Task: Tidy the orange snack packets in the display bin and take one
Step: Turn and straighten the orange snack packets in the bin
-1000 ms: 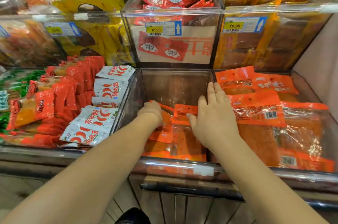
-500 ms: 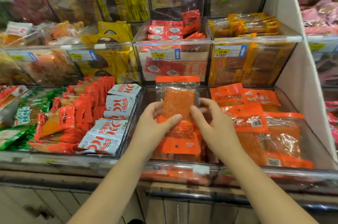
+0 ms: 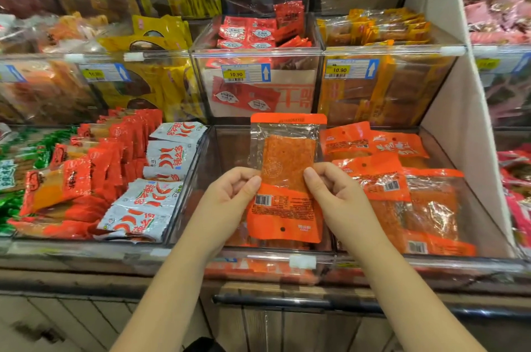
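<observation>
I hold one orange snack packet (image 3: pixel 286 173) upright above the middle display bin (image 3: pixel 198 176), its barcode side facing me and upside down. My left hand (image 3: pixel 230 196) pinches its left edge and my right hand (image 3: pixel 336 193) pinches its right edge. The packet has a clear window showing a flat orange-red slab. Behind the held packet and my hands, a few orange packets lie at the bottom of the clear bin, mostly hidden.
The bin to the right holds more orange packets (image 3: pixel 402 179). At left are white chilli packets (image 3: pixel 161 173) and red packets (image 3: pixel 94 167). Clear upper bins with price tags (image 3: pixel 245 73) stand behind. A white divider wall (image 3: pixel 457 127) rises at right, and a dark rail (image 3: pixel 287 304) runs below.
One second ago both hands were down in the bin among the packets. They lifted one packet out with both hands and now hold it a little higher and steadier.
</observation>
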